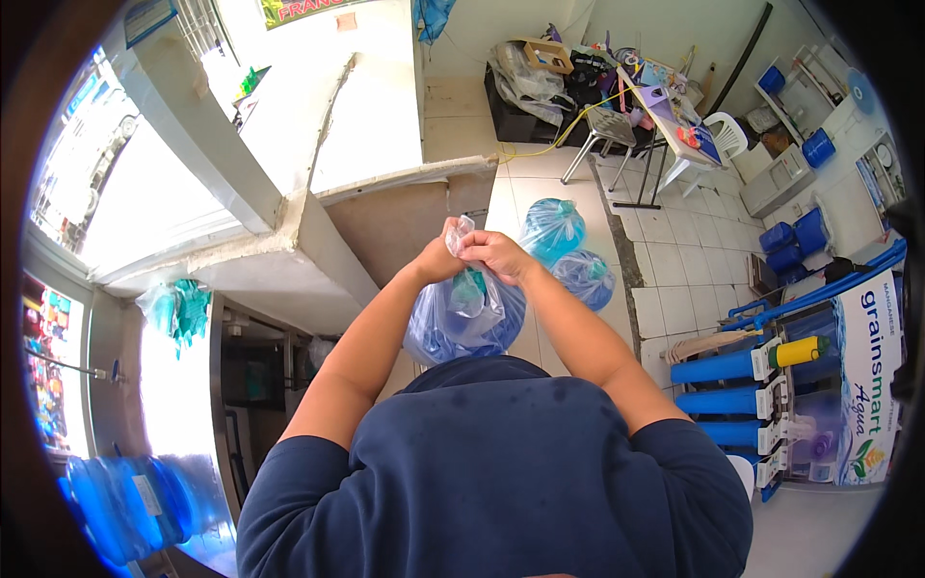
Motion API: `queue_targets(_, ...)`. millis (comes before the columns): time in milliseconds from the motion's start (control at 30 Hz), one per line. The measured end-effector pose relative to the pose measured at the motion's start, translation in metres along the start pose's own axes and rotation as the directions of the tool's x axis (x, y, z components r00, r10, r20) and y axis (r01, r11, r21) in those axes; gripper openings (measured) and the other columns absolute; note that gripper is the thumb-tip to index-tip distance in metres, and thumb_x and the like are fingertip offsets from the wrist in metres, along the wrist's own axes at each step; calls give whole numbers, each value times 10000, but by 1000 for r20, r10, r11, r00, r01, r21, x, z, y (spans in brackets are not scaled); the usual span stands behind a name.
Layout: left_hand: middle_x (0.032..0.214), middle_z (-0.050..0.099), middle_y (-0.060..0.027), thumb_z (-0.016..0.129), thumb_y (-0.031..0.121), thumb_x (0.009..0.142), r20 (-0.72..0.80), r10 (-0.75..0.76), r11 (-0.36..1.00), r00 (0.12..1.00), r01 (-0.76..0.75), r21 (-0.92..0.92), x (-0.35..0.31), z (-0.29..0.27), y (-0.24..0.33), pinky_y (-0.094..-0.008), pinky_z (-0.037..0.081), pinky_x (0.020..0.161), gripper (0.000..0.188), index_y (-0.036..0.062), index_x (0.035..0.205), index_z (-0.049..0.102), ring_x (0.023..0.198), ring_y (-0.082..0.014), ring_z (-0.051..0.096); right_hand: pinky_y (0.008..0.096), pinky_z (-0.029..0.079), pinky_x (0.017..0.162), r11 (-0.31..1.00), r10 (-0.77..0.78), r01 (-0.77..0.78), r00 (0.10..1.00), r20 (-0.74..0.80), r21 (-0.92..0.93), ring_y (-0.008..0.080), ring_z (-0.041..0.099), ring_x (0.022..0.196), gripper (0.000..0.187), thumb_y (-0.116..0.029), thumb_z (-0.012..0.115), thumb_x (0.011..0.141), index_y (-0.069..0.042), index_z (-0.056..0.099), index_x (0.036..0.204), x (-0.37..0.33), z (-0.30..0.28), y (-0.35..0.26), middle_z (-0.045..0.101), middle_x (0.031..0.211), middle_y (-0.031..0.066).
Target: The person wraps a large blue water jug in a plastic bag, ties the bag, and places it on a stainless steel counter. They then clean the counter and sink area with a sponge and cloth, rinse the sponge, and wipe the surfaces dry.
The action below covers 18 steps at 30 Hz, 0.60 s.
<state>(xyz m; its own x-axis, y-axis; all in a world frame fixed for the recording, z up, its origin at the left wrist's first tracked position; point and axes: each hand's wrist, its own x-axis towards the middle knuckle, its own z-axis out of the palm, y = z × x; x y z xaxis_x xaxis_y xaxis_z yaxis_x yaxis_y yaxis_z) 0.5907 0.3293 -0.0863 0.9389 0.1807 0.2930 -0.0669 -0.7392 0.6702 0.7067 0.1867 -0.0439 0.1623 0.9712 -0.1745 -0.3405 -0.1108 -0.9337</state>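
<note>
A large clear plastic bag (462, 323) full of blue items hangs or stands right in front of me; what is under it is hidden by my body. At its gathered top, my left hand (439, 254) is closed round the plastic. My right hand (501, 256) pinches the same neck from the other side, fingers pressed together. Through the plastic some green shows just below my hands. Beyond my right hand, two more filled bags rest on the tiled floor: a teal one (552, 231) and a blue one (584, 279).
A low wall (328, 231) with a counter runs along the left. Blue filter housings (718, 402) stand at the right. Farther off are a metal chair (609, 130) and a cluttered table (674, 120). A large blue water bottle (116, 506) lies at lower left.
</note>
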Motion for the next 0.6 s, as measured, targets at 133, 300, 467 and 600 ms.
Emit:
queue_targets(133, 1077, 652, -192, 740, 200, 760, -88, -332, 943, 939, 326, -73, -5, -6, 14, -416, 519, 872, 816, 71, 1420, 278, 982, -394, 658, 256, 524, 682, 965, -197, 118, 915, -352, -232, 115, 639, 735, 109, -86, 725, 825, -22, 706, 912, 11, 13, 14, 694, 832, 37)
queue_targets(300, 891, 689, -150, 676, 94, 752, -4, -460, 853, 888, 441, -278, -15, -32, 47, -386, 529, 825, 902, 136, 1511, 192, 818, -341, 682, 311, 536, 678, 666, -396, -111, 786, -475, -738, 180, 667, 706, 161, -172, 720, 784, -54, 730, 893, 9, 21, 5, 720, 840, 102)
queue_targets(467, 880, 698, -154, 616, 41, 752, -100, -176, 983, 979, 180, 43, -16, -46, 55, -412, 538, 796, 829, 131, 1501, 270, 811, -339, 687, 387, 538, 736, 392, -13, -103, 993, -118, -914, 280, 692, 788, 194, -191, 629, 822, -47, 735, 895, 23, 13, -23, 715, 917, 182)
queue_targets(600, 988, 693, -135, 628, 45, 773, -146, -206, 974, 968, 218, 68, -24, -44, 43, -438, 484, 920, 701, 142, 1431, 407, 920, -338, 671, 384, 541, 701, 784, 315, -337, 940, -133, -521, 224, 694, 831, 263, -207, 598, 883, 5, 701, 1000, 41, 1, -22, 708, 950, 154)
